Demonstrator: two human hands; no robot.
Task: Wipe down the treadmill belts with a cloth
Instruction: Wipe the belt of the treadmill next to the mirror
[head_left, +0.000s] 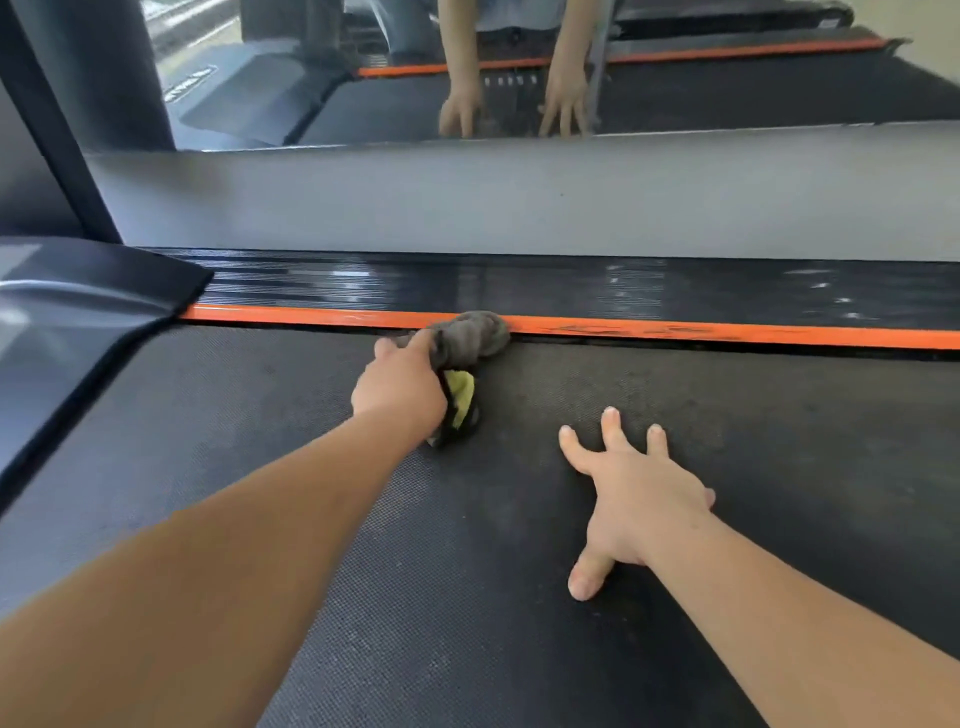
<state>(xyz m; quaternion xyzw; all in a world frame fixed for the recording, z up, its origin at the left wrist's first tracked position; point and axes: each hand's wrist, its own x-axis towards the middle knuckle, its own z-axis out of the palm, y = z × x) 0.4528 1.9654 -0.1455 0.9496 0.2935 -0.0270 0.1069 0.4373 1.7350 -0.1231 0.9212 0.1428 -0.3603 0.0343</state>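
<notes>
No text could be read. A white label (189, 83) on the gray cover (244, 104), up left beyond the fingers (613, 431), was blurred.

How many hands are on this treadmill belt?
2. The left hand grips the grey cloth against the orange strip; the right hand lies flat on the belt, fingers spread. Two more at the top look like mirror reflections.

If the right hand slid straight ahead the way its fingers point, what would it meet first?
The right hand would cross bare belt and probably meet the orange strip, right of the cloth.
</notes>
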